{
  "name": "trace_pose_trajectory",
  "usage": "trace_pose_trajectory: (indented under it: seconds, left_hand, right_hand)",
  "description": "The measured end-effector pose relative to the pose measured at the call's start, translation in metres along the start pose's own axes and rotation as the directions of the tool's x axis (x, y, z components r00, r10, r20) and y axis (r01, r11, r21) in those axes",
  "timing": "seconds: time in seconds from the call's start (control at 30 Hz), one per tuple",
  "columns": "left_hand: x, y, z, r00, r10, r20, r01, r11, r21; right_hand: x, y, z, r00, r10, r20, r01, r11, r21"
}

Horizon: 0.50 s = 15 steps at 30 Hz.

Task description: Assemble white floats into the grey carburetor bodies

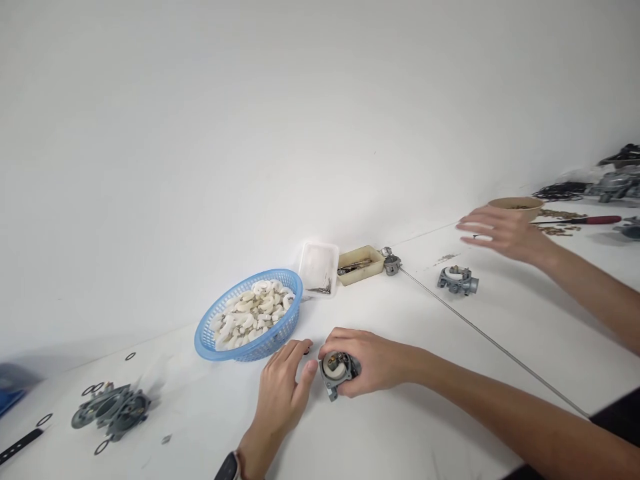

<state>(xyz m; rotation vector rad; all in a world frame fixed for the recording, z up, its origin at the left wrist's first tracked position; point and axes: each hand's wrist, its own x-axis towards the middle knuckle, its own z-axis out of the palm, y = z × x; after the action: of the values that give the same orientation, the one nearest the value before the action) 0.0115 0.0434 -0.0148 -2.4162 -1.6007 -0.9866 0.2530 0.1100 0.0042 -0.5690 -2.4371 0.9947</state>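
Observation:
My right hand point(373, 363) is wrapped around a grey metal carburetor point(334, 373), its round bowl side turned up with a white float and a brass part inside. Just left of it, my left hand point(285, 380) has its fingers curled and its thumb close by. A small dark piece point(307, 349) shows at these fingertips, too small to name. Behind my hands stands a blue plastic basket point(203, 330), filled with white curved floats point(255, 310).
A co-worker's hand point(507, 233) reaches in over another carburetor point(457, 280). A white tray point(319, 260), a yellowish tray point(374, 268) and a thin rod point(480, 327) lie beyond. At left are a carburetor point(113, 408), black rings point(101, 447) and a black strap point(20, 445).

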Motion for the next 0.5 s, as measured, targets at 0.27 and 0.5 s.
trace_pose_trajectory:
  seconds: [0.27,0.5]
  left_hand:
    - [0.002,0.003,-0.001,1.000,-0.008,0.007,0.008,1.000,0.009]
    - [0.001,0.004,-0.004,0.999,0.031,-0.041,-0.031,0.999,-0.010]
  right_hand:
    - [-0.003,-0.007,-0.005,1.000,0.017,-0.001,-0.017,1.000,0.003]
    - [-0.007,-0.016,-0.014,0.995,0.093,-0.029,-0.092,0.996,0.018]
